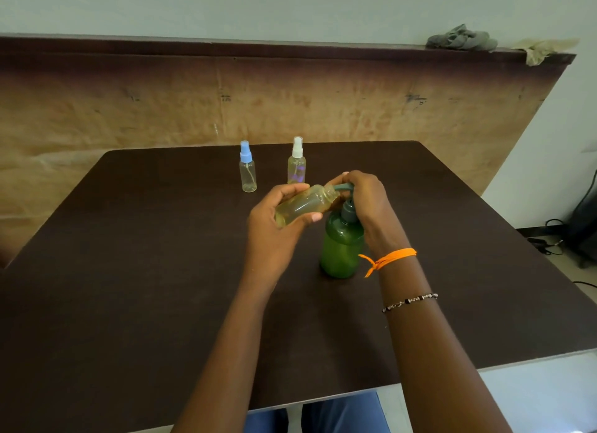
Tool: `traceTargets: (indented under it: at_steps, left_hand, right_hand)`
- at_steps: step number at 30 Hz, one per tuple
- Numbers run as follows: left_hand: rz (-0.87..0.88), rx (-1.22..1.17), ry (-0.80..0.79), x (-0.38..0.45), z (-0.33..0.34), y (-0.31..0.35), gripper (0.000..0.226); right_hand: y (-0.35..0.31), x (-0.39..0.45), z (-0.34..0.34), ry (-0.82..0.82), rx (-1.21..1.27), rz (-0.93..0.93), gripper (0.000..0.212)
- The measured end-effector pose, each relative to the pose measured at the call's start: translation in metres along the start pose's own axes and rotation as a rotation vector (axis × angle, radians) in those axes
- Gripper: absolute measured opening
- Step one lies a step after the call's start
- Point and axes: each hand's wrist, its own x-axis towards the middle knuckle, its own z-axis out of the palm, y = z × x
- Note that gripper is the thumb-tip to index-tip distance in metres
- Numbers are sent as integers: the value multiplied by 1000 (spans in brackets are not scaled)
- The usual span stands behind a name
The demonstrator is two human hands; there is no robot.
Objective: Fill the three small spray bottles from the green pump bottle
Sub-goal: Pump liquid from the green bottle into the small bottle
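Pumping is the step in hand, as we judge it: our right hand [365, 200] lies over the pump head of the green pump bottle [341, 248], its fingers curled down around the head, while our left hand [277, 225] holds an uncapped small spray bottle [303, 204] tilted almost flat, with its open neck touching the spout. The left fingers are wrapped around this small bottle, the thumb below it. Yellowish liquid already shows inside it, but we cannot tell how full it is.

The green pump bottle stands upright on the dark tabletop [145, 271]. Behind it and to its left stand the two other spray bottles, one with a white cap [296, 164] and one with a blue cap [247, 170], both still closed and near to each other. The blue-capped one looks empty; the white-capped one has a faint tint, so we cannot say.

The next move, in our opinion, needs the neck kept exactly at the spout during each press, otherwise liquid may run down onto the tabletop. Two bottles probably remain.
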Motion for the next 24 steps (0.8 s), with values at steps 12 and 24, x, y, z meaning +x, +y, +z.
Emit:
traceTargets:
  at_steps: [12, 24]
  left_hand:
    - [-5, -1, -2, -4, 8, 4, 39]
    - [-44, -38, 11, -7, 11, 4, 38]
  right_hand:
    - [5, 2, 1, 44, -80, 12, 35]
    - [11, 7, 0, 107, -114, -32, 38]
